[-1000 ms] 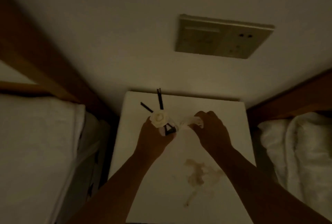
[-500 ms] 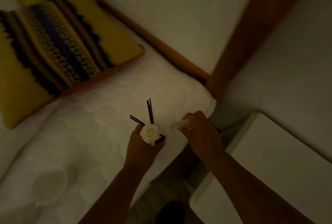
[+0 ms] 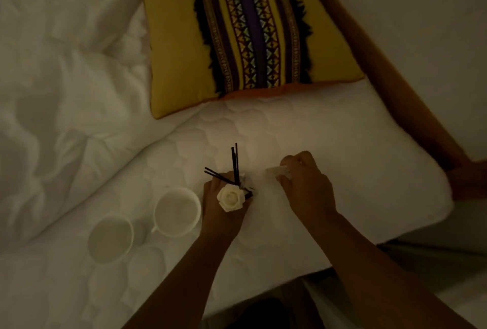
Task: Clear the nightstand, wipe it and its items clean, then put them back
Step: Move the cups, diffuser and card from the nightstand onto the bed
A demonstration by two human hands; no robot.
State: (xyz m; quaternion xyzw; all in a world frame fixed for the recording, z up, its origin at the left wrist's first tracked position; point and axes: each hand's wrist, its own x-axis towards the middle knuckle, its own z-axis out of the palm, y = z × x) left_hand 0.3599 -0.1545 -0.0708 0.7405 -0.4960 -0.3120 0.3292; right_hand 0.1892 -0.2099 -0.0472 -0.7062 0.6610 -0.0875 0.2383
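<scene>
My left hand (image 3: 220,208) is closed around a reed diffuser (image 3: 232,194) with black sticks and a white rose, held just above the white quilted bed (image 3: 329,165). Its bottle is mostly hidden by my fingers. My right hand (image 3: 305,183) is to the right of it, pinching a small clear object (image 3: 276,171) that I cannot identify in the dim light. Two white cups (image 3: 177,212) (image 3: 110,239) stand on the mattress to the left of my left hand. A corner of the nightstand (image 3: 471,226) shows at the right edge.
A yellow cushion (image 3: 242,36) with a dark patterned stripe lies at the head of the bed. A rumpled white duvet (image 3: 52,107) covers the left side. The brown wooden headboard (image 3: 390,86) runs along the wall at the right.
My view has swung left from the nightstand to the bed. Both hands have carried the diffuser and the small clear object over the mattress, beside the two cups.
</scene>
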